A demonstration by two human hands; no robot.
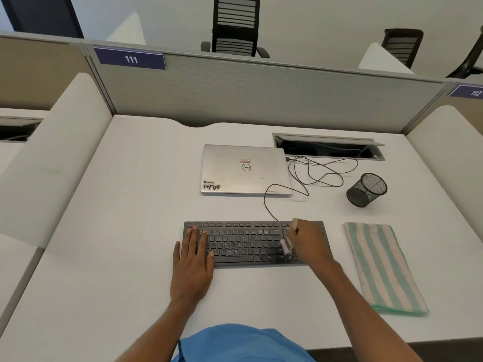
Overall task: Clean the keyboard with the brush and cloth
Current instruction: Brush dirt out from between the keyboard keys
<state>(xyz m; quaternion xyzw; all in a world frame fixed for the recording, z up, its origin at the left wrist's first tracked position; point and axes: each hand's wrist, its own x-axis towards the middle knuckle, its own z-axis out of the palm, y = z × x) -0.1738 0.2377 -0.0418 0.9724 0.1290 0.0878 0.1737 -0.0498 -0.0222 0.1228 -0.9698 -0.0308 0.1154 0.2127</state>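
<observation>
A black keyboard (245,242) lies flat on the white desk (130,231) in front of me. My left hand (193,259) rests on its left end with fingers straight and spread. My right hand (309,241) grips a small brush (287,246) over the keyboard's right part; its pale handle sticks up behind my fingers and its pinkish head touches the keys. A folded cloth (381,267) with green and beige stripes lies on the desk to the right of the keyboard.
A shut silver laptop (245,169) sits behind the keyboard, with a thin black cable (308,176) looping from it to the keyboard. A black mesh pen cup (367,189) stands at the right. A cable hatch (329,147) opens at the back, before a grey partition (248,92).
</observation>
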